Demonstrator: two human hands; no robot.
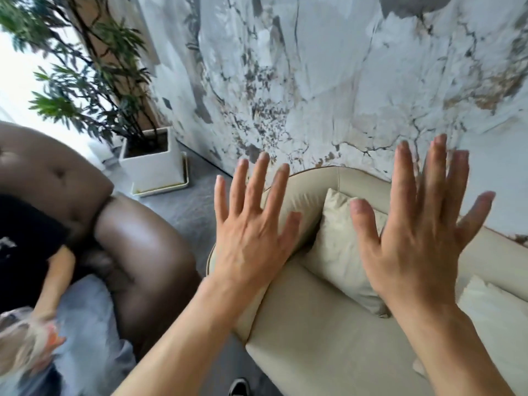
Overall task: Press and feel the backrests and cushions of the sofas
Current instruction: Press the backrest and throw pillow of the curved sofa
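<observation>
I judge the pressing on this piece not yet begun: both my hands hang in the air over the cream sofa (314, 352), flat and splayed, touching nothing that I can see. The cream sofa sits low and right in my view, against the marbled wall (328, 81), its curved backrest (351, 178) running along the wall and its seat cushion (300, 318) directly beneath my arms. All of it looks left to do here: backrest, seat and the loose pillows.

To the left stands a brown leather sofa (148, 252), just beside the cream one with a strip of grey floor (188, 207) between them. A person in a dark top (25, 238) sits in it, so I would think its cushions are partly blocked for feeling. Whether it has been tested I cannot tell.

Behind, in the corner, a potted plant in a white square planter (151, 164) stands well clear of my reach.

On the cream seat, a pale throw pillow (340, 250) leans against the backrest between my hands, and a second white pillow (497, 312) lies at the right edge.

My left hand (251, 238) hovers above the sofa's arm end, fingers (243, 190) spread open, holding nothing. My right hand (414, 252) is likewise wide open and empty, partly covering the throw pillow.
</observation>
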